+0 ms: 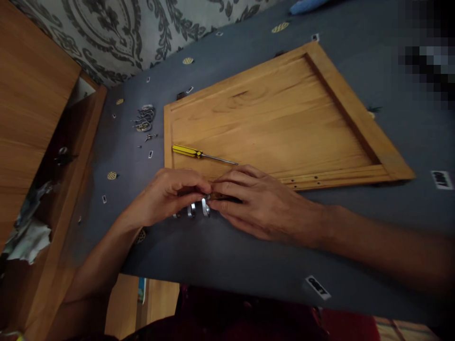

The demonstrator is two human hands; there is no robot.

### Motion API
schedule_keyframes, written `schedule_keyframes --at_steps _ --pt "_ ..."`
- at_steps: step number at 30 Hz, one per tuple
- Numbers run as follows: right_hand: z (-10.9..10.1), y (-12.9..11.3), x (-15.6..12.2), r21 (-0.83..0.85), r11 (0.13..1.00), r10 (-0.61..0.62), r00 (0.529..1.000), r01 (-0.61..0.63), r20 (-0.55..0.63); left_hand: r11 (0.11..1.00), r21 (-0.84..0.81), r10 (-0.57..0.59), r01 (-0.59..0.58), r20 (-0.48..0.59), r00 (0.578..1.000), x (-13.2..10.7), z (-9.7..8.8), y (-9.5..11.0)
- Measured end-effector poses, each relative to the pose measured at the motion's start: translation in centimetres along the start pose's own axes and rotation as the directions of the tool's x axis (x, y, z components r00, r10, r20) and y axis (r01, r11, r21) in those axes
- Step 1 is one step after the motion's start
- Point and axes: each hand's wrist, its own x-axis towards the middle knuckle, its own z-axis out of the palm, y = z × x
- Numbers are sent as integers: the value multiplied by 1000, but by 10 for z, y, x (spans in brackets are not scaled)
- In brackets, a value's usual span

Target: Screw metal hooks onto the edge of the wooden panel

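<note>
A framed wooden board (263, 128) lies on the grey tablecloth, its near edge under my hands. Silver metal hooks (205, 207) stick out from that edge, below my fingertips. My left hand (170, 194) is closed, thumb and forefinger pinched at the top of one hook; what lies between them is too small to tell. Meeting it there is my right hand (266, 203), fingers bent and thumb and forefinger drawn together around the board's edge. Their grip is partly hidden. A yellow-and-black screwdriver (187, 151) rests on the board, its shaft pointing toward my right hand.
More metal hooks (144, 117) lie in a pile left of the board, with small screws (150, 137) beside them. Dark holes (315, 177) dot the near edge of the board. A wooden cabinet (35, 109) stands at the left, and a blue item (307, 5) lies at the back.
</note>
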Motion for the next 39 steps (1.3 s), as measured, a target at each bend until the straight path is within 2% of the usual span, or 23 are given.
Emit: schedule_keyframes --at_steps 6,15,19,22,26,30,35,39 --pt "-1 0 0 5 1000 -5 1000 5 10 1000 5 -25 25 13 1000 0 -3 0" --pt "-2 0 1 -3 1000 -18 1000 18 -3 989 -131 -62 66 37 997 0 -5 2" --pt "-4 0 2 -5 999 -36 999 35 -24 985 -152 -82 78 -17 997 -2 -9 2" --pt "-4 -1 2 -7 999 -47 998 46 -46 993 -100 -68 59 -89 994 -6 -15 4" --pt "-5 -1 2 -3 999 -38 998 38 -47 998 60 -24 28 -73 997 -17 -16 11" --pt "-5 -2 3 19 999 -30 999 30 -21 960 272 -45 60 -59 997 -27 -3 17" --pt "-7 -4 3 28 1000 -13 1000 13 7 951 303 -31 52 -71 997 -34 17 16" --pt "-11 -6 2 -5 1000 7 998 -6 68 936 352 65 1 -174 983 -36 29 3"
